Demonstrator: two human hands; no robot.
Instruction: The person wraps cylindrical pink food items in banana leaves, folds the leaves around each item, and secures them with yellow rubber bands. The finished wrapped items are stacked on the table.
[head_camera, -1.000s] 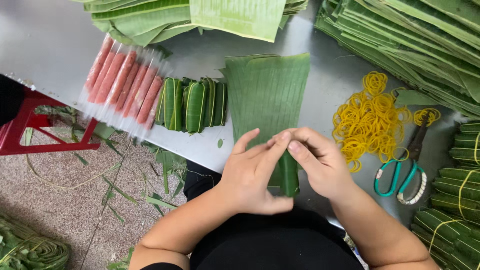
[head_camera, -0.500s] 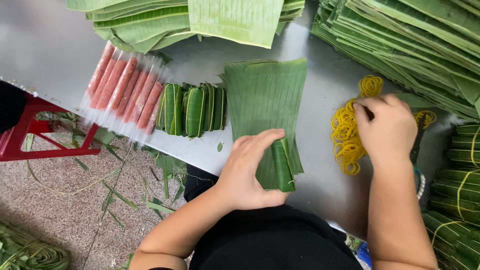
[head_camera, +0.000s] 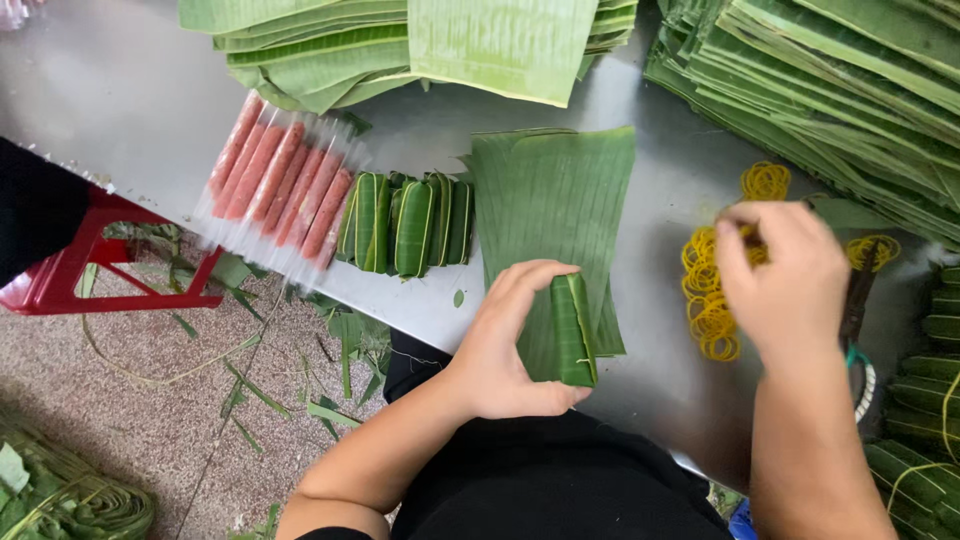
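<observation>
Since half a second ago the right hand (head_camera: 785, 285) has stayed over the loose heap of yellow rubber bands (head_camera: 712, 300), its fingers now curled down into them, pinching at the bands; whether a band is actually caught between the fingertips cannot be told. The left hand (head_camera: 510, 345) has not shifted: it is wrapped around the small folded green banana-leaf parcel (head_camera: 568, 335), thumb under and fingers over, pressing it shut at the near edge of the grey metal table (head_camera: 120, 90). The parcel lies on the lower end of a flat green banana-leaf sheet (head_camera: 555, 195). Just left of that sheet stands a row of finished green leaf parcels bound with bands (head_camera: 410, 222), and beside those a clear plastic pack of pink sausage sticks (head_camera: 280, 185). Stacks of cut green leaves (head_camera: 400, 40) fill the far side.
</observation>
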